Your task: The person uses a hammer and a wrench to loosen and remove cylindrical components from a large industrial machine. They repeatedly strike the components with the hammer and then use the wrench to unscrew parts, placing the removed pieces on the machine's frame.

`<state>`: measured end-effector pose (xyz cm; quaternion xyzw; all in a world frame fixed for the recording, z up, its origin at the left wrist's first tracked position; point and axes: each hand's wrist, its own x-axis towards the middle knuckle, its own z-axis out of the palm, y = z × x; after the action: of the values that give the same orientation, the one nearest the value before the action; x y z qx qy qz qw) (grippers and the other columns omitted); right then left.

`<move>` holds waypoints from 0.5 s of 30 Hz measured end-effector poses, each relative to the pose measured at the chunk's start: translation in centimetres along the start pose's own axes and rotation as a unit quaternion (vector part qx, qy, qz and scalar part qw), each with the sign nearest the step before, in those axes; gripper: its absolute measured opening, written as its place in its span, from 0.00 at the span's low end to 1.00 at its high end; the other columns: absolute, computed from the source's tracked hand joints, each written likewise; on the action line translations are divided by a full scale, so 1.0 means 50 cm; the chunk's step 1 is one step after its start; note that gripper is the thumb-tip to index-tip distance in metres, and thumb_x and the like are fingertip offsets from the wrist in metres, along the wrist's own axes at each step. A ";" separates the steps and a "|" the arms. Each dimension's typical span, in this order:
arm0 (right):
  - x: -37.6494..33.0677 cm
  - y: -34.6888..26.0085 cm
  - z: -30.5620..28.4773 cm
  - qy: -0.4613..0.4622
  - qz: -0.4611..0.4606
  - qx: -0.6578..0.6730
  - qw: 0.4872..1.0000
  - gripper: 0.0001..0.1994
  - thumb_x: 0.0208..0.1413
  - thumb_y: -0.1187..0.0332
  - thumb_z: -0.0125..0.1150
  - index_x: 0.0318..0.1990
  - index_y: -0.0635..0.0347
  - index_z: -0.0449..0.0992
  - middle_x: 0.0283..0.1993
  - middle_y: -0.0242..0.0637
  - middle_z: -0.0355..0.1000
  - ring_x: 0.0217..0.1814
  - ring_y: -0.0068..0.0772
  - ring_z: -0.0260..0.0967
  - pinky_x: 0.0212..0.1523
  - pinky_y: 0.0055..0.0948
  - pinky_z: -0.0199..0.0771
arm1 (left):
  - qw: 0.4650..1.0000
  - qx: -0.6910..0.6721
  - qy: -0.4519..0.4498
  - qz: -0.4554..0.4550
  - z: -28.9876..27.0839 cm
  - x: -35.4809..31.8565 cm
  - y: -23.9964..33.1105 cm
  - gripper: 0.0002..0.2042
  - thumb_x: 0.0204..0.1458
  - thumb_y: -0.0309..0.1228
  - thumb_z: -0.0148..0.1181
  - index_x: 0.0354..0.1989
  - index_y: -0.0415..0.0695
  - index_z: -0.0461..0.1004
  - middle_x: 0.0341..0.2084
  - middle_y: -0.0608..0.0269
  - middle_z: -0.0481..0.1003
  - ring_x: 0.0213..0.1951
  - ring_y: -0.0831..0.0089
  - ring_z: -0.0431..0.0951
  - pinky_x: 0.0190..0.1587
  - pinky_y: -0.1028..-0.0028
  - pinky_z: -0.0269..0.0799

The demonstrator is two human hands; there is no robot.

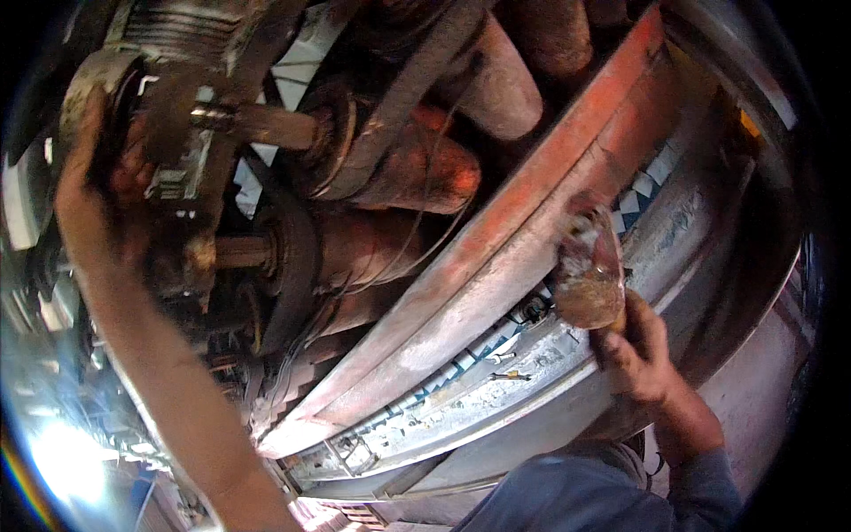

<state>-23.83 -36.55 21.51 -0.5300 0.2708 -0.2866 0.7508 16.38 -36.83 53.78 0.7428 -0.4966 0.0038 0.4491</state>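
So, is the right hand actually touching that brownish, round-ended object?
Touching. The head view shows the right hand gripping the brownish object at its narrow lower end.

Right sleeve (706, 486): blue-grey cloth, ending well below the right grip (645, 356)
Left forearm (168, 372): bare below the left grip (81, 182)
Garment (563, 495): creased, blue-grey, below and left of the right grip
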 end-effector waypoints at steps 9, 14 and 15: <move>0.138 -0.083 0.289 -0.055 0.002 0.334 0.941 0.34 0.59 0.65 0.54 0.65 0.75 0.47 0.49 0.49 0.67 0.49 0.34 0.67 0.54 0.31 0.65 | 0.994 0.062 -0.084 0.014 -0.030 0.058 0.020 0.25 0.58 0.49 0.55 0.57 0.42 0.68 0.41 0.59 0.76 0.39 0.73 0.76 0.38 0.76 0.67; 0.206 -0.117 0.418 -0.003 -0.065 0.401 0.914 0.35 0.58 0.67 0.54 0.66 0.74 0.42 0.52 0.53 0.66 0.52 0.39 0.66 0.57 0.32 0.62 | 1.000 0.020 -0.015 0.004 -0.016 0.036 0.029 0.26 0.58 0.51 0.53 0.57 0.44 0.67 0.41 0.61 0.76 0.38 0.72 0.77 0.40 0.74 0.68; 0.217 -0.124 0.438 0.012 -0.077 0.405 0.911 0.35 0.58 0.68 0.54 0.66 0.74 0.41 0.52 0.54 0.65 0.53 0.40 0.66 0.58 0.33 0.62 | 1.000 0.024 -0.017 0.004 0.000 0.027 0.036 0.26 0.58 0.51 0.54 0.58 0.45 0.66 0.41 0.61 0.76 0.38 0.72 0.77 0.42 0.73 0.69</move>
<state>-1.68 -32.03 32.65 -0.1961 0.0987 -0.4350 0.8732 15.74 -38.01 55.57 0.7510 -0.5069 0.0047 0.4230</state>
